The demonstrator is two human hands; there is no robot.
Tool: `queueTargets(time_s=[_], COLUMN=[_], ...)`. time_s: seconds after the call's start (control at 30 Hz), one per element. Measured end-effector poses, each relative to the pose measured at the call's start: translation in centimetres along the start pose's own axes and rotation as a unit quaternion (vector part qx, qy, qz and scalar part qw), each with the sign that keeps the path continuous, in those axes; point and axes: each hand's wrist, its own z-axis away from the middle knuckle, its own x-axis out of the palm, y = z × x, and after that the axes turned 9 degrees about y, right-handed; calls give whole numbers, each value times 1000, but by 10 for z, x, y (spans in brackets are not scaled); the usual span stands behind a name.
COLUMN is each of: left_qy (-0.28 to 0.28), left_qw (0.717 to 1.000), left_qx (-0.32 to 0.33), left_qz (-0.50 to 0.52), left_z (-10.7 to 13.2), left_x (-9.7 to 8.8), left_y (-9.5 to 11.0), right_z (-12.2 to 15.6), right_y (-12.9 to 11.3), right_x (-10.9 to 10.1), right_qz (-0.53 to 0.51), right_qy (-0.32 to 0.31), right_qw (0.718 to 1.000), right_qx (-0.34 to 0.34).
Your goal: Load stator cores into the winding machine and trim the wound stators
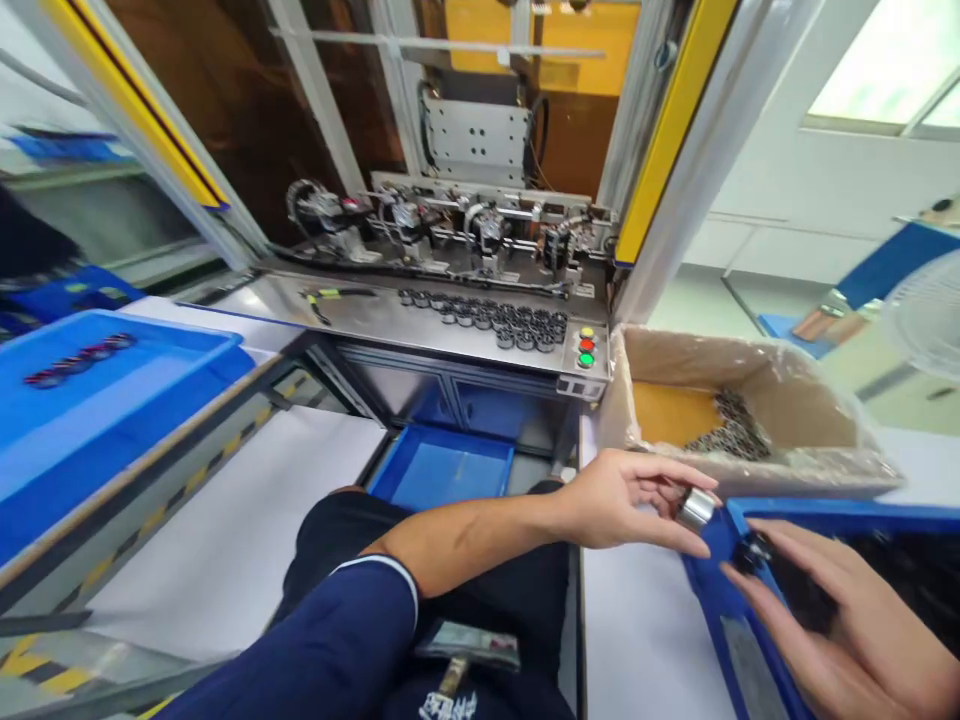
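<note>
From my remote view, the left hand (619,505) grips a silver metal cylinder (697,510) between thumb and fingers, at the near edge of the open carton. The right hand (847,610) grips a small black part (752,552) between thumb and forefinger. I read the two parts as near each other and apart, with the black part above the wall of a blue bin (701,590). Dark contents, too indistinct for me to identify, fill the bin's right portion.

Beyond the hands, the plastic-lined carton (817,400) contains a heap of small metal parts (735,425). A white worktop (637,630) lies below the left hand. Further out, black rings (517,325) stand in rows on a metal bench (367,318), beside a panel with yellow, red and green buttons (586,346). Behind them I see a row of machine fixtures (487,235). At far left, a blue tray (150,380) holds a line of red-and-dark parts (79,360).
</note>
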Motion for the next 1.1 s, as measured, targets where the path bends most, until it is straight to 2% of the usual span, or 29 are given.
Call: queueTargets(time_s=[0.1,0.2,0.37,0.53,0.9,1.1], left_qy=[-11,-40,-53,-38,-33,-44], left_qw=[999,997,994,996,997,995], left_qx=[-29,-52,-66,-54,-55,-47], left_qz=[29,49,71,60,45,73], left_z=[12,16,19,18,17,16], left_x=[4,8,12,12,12,11], left_y=[-4,-3,-5,-11,-16,-18], right_z=[-18,-26,-24,-23,-17,-18], right_y=[-36,-48,-47,-43,-34,-37], right_x=[-1,-2,-2,-2,1,-3], right_qz=[12,-7,-21,-34,-9,-6], right_qy=[41,54,45,40,38,31], right_qw=[998,996,996,995,995,994], right_qx=[-35,-67,-76,-82,-97,-102])
